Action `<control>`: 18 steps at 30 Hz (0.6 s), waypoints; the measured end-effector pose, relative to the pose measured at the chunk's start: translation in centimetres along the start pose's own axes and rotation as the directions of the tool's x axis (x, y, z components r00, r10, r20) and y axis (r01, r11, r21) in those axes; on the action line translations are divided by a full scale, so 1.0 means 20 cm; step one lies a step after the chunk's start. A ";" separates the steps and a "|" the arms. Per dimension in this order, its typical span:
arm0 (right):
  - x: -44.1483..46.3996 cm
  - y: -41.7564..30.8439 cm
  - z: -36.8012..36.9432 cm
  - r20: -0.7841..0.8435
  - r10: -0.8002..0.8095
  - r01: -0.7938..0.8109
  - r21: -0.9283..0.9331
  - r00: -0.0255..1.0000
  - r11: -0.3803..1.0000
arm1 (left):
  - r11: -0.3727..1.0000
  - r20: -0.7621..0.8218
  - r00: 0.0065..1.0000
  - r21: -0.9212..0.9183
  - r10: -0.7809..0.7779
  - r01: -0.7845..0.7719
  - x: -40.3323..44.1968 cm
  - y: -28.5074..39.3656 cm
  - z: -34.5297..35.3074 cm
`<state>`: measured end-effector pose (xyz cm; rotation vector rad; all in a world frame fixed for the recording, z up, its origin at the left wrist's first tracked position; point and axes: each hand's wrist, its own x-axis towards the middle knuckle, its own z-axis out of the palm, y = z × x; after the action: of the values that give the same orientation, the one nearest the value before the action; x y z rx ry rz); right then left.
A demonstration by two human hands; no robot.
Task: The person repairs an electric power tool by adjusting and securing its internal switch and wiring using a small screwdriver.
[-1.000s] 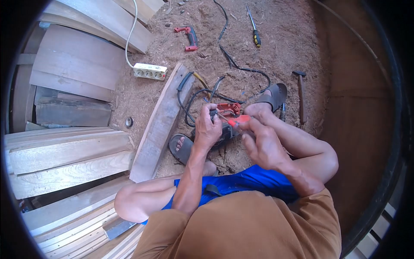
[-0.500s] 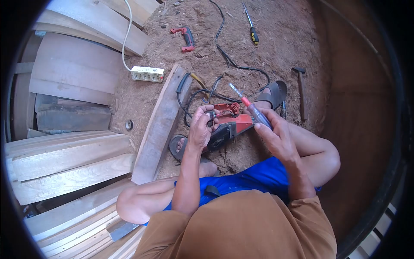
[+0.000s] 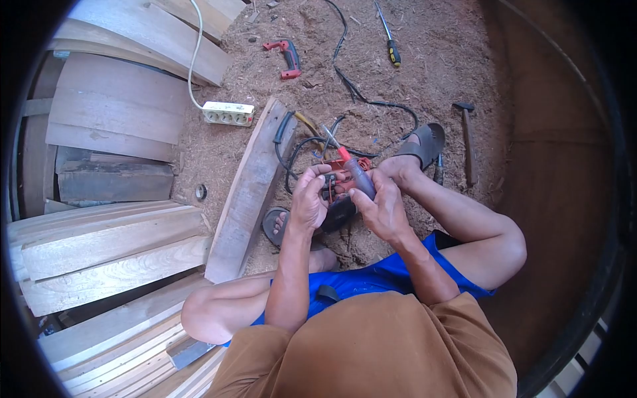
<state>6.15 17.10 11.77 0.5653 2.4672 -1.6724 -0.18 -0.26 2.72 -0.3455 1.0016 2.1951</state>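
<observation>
**Screwdriver swung back in beside the left fingertips**

I see the opened red-and-black power tool [image 3: 338,213] on the ground between the feet, directly beneath and just beyond the fingers of both hands. Its red housing is now more covered than half a second ago, when the right hand was farther out to the right.

That right hand [image 3: 385,207] has come inward, its fingers closed round the translucent handle of the red-collared screwdriver [image 3: 359,175]. The shaft points away from me, up and left past the left fingertips, over the loose cables. A second ago its tip was at the small black part [image 3: 328,180], which I have pinched between the thumb and fingers of the left hand [image 3: 310,203]; that hand has barely shifted.

Just left of the left fingers, the rough wooden plank [image 3: 244,199] lies at a slant. Beyond its far end is the white power strip [image 3: 228,113]. Well ahead of the fingertips lie a red-and-black handle piece [image 3: 290,58] and a yellow-and-black screwdriver [image 3: 393,53]. Right of the right fingers, past the sandalled foot [image 3: 424,146], lies the hammer [image 3: 468,142].
</observation>
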 end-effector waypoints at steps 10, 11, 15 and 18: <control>0.18 0.23 0.08 -0.005 -0.020 0.020 0.129 1.000 0.991 | 0.989 -0.022 0.998 0.134 -0.060 0.062 0.00 0.03 0.01; 0.19 0.26 0.09 0.011 -0.013 0.011 0.138 1.000 0.990 | 0.987 -0.020 0.998 0.150 -0.056 0.058 0.00 0.03 0.01; 0.19 0.24 0.09 0.083 0.041 -0.060 0.241 0.996 0.969 | 0.980 -0.002 0.999 0.190 -0.054 0.054 -0.01 0.03 0.00; 0.20 0.24 0.08 0.126 0.062 -0.097 0.296 0.990 0.950 | 0.973 -0.005 0.997 0.215 -0.080 0.079 -0.01 0.05 0.01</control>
<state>4.06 18.21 5.74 0.5723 2.0945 -2.0032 -0.62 -0.58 3.52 -0.2766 1.1902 1.9922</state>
